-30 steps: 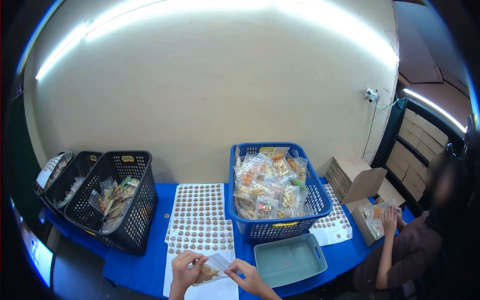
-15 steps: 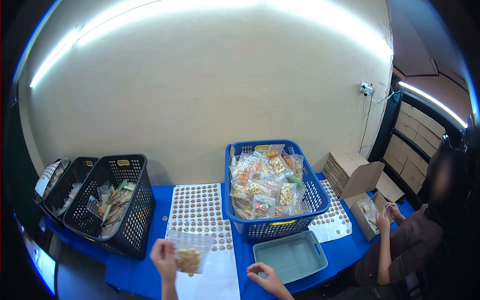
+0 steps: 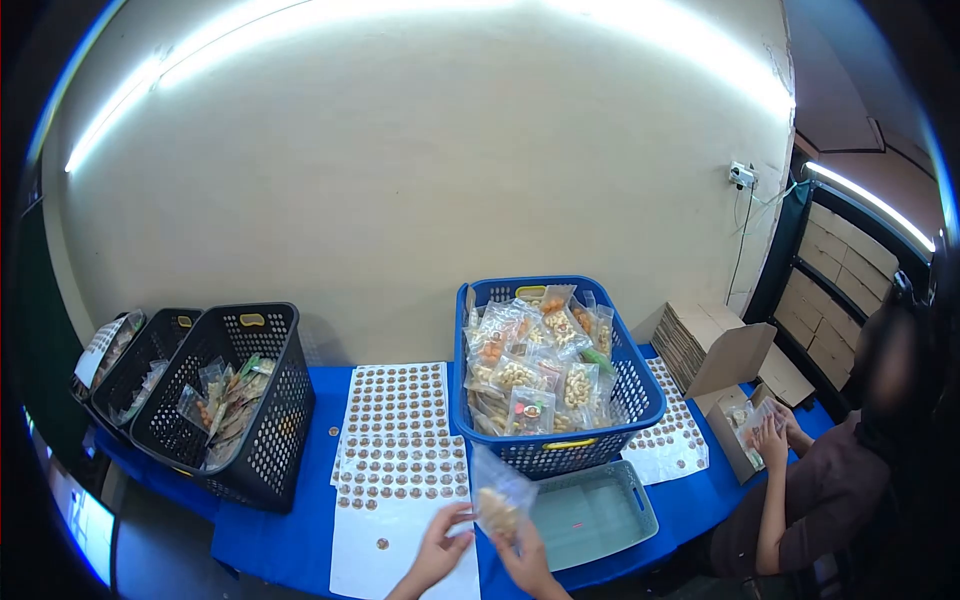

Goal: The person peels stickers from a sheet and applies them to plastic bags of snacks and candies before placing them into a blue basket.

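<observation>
Head view looks down on a blue table [image 3: 290,540], and both hands meet at the bottom edge over one small clear bag [image 3: 500,497] of pale brown snacks. The right hand [image 3: 522,562] grasps the bag from below, fingers closed on its lower part, so it stands upright with the open top free. The left hand [image 3: 440,545] comes in just beside it, fingers curled toward the bag's lower left corner; whether they actually pinch the plastic is too small to tell. The bag hangs above the gap between the sticker sheets [image 3: 400,450] and the grey tray [image 3: 640,500], which sits bare apart from a tiny red speck and lies close in front of the right hand, within easy reach. Behind the tray stands the blue basket [image 3: 640,400], heaped with filled snack bags [image 3: 530,375] of nuts and orange pieces. To the left, a black basket [image 3: 270,440] holds a looser pile of packets, with two more dark baskets [image 3: 150,350] beyond it. On the right, another person's hands [image 3: 770,435] work at a cardboard box [image 3: 730,440] beside a stack of flat cartons [image 3: 690,345].
</observation>
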Motion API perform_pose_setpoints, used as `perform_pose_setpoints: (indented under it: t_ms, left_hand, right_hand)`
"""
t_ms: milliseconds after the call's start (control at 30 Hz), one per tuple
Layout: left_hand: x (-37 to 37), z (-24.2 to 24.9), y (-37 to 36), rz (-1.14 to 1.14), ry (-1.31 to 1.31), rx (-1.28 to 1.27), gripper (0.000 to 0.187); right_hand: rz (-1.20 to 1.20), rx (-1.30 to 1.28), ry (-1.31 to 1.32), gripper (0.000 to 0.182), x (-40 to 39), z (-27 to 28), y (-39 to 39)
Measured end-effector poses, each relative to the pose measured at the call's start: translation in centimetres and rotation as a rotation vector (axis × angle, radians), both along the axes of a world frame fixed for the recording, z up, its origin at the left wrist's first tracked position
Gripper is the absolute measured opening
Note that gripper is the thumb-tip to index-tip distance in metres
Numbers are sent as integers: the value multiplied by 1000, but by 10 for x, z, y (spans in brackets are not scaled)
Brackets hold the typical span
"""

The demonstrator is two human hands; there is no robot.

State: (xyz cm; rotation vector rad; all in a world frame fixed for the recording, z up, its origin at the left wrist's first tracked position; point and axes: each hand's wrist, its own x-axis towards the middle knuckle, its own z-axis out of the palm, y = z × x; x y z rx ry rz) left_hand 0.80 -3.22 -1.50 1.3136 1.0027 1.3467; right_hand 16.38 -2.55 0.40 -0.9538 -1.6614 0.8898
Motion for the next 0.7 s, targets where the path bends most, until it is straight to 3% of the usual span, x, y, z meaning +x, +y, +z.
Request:
perform_pose_setpoints:
  t_ms: [67, 100, 200, 233, 333, 367, 467, 500, 700]
  left_hand:
    - [16, 6, -14, 19, 175, -77, 47]
    - [19, 8, -15, 58, 179, -60, 43]
    - [0, -11, -5, 139, -33, -245, 34]
    - [-5, -10, -2, 183, -133, -236, 30]
    - [-20, 0, -7, 90, -207, -329, 37]
    - [-19, -4, -7, 57, -212, -325, 38]
    - [-7, -12, -9, 23, -185, -380, 44]
    - [-5, -13, -8, 31, -173, -376, 46]
    - [-2, -3, -13, -35, -199, -231, 51]
  right_hand:
    - [4, 204, -281, 50, -10, 10, -10]
    - [81, 180, -266, 65, -13, 5, -12]
    - [187, 190, -252, 67, -3, 5, -8]
    - [124, 216, -280, 62, 0, -8, -4]
    - [132, -197, -51, 54, 16, -15, 5]
    - [185, -193, -29, 40, 16, -27, 7]
    - [519, -736, 254, 24, 18, -71, 8]
    - [513, -711, 352, 13, 18, -62, 6]
    - [227, -523, 277, 14, 36, -41, 33]
